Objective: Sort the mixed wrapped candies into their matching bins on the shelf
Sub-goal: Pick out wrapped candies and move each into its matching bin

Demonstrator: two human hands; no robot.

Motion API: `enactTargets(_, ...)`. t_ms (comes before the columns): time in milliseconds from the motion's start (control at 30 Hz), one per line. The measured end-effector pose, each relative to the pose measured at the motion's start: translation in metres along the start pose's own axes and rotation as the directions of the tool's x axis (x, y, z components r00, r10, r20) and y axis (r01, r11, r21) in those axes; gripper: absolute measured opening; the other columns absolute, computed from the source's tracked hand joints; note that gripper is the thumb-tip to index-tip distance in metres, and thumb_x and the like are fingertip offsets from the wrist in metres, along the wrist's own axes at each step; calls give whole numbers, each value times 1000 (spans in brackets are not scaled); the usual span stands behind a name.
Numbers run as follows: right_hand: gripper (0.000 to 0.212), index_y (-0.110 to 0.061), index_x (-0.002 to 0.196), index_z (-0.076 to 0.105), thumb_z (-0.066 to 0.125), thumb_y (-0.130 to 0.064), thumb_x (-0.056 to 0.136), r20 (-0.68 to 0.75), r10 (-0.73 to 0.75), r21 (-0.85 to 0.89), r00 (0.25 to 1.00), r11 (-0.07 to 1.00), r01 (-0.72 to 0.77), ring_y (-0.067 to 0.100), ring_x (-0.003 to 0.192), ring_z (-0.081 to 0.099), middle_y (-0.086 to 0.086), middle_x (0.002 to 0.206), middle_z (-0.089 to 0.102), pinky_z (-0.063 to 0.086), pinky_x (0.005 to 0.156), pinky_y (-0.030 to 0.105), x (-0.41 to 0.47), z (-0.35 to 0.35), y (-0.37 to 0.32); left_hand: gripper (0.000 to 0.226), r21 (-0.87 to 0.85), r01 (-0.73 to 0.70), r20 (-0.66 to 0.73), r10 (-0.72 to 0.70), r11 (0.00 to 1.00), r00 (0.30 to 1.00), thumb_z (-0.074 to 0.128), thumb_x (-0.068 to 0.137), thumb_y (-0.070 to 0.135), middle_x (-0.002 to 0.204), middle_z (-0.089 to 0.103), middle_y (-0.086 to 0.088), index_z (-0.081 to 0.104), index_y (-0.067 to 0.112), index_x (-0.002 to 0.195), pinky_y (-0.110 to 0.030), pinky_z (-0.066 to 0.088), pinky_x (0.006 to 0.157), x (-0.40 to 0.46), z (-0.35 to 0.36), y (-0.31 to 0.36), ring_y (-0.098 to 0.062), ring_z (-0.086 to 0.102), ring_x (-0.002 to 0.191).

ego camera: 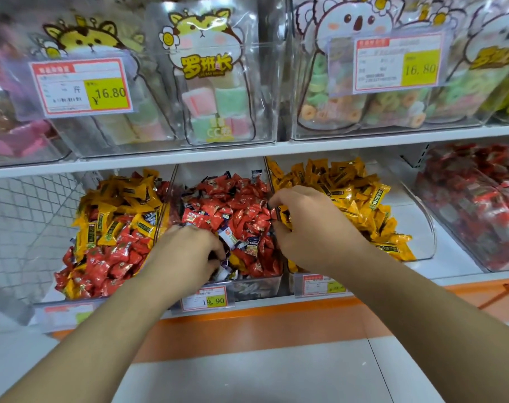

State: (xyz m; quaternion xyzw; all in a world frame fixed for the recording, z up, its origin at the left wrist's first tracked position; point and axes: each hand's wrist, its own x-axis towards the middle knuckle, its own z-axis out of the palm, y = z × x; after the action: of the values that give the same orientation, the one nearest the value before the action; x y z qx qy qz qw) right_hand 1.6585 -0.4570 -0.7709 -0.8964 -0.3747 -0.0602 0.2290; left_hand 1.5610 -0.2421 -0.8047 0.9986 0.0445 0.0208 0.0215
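Nearest the viewer, two bare forearms are extended over a grey floor and an orange shelf edge point(276, 318) toward a row of clear plastic bins. On the front of the middle bin point(256, 286) a red-framed price tag point(207, 298) is fixed, on which "19.90" can be read in a yellow field; the tag point(323, 285) on the right bin is too blurred to be read. The left hand point(186, 251) is lowered into the middle bin with its fingers curled down among the candies; whether anything is gripped cannot be told. The right hand point(308, 225) is held at the divider between the middle and right bins, its fingers curled and pinched round a yellow-wrapped candy point(284, 217). The middle bin is filled chiefly with red-wrapped candies point(238, 207), among which a few white-and-purple pieces point(228, 237) are mixed. The left bin point(61, 311) is seen to hold yellow wrappers above red ones, and the right bin point(421, 237) yellow wrappers point(349, 187) only. On the shelf above, clear cartoon-animal bags are stood; two price tags point(81, 87) point(398, 65) reading "16.80" are shown, and one bag point(209, 74) is printed "罗班长".
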Motion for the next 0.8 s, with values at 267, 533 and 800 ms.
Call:
enactTargets(267, 32, -15, 124, 64, 65, -13, 92, -11, 21, 2, 1000, 1000, -21, 24, 117, 58, 3, 120, 64, 57, 93, 42, 0, -3, 1, 15, -150, 10, -94, -24, 989, 995, 73, 91, 28, 108, 69, 15, 79, 35, 103, -36, 52, 96, -1, 9, 3, -12, 63, 104)
enactTargets(533, 31, -15, 123, 65, 65, -13, 93, -7, 25, 10, 1000, 1000, -25, 22, 114, 59, 2, 120, 64, 57, 90, 38, -2, -3, -1, 12, -279, -54, -6, 55, 959, 998, 79, 90, 24, 106, 64, 19, 80, 33, 96, -31, 51, 94, 7, 14, 18, -4, 54, 102)
enactTargets(800, 30, -17, 124, 65, 63, -10, 94, 3, 23, 62, 1000, 998, -23, 21, 115, 59, 1, 123, 64, 56, 92, 37, -1, -4, 0, 18, -383, 104, -90, -149, 918, 985, 65, 99, 17, 87, 63, 18, 63, 31, 87, -18, 45, 65, 6, -2, 16, -3, 61, 80)
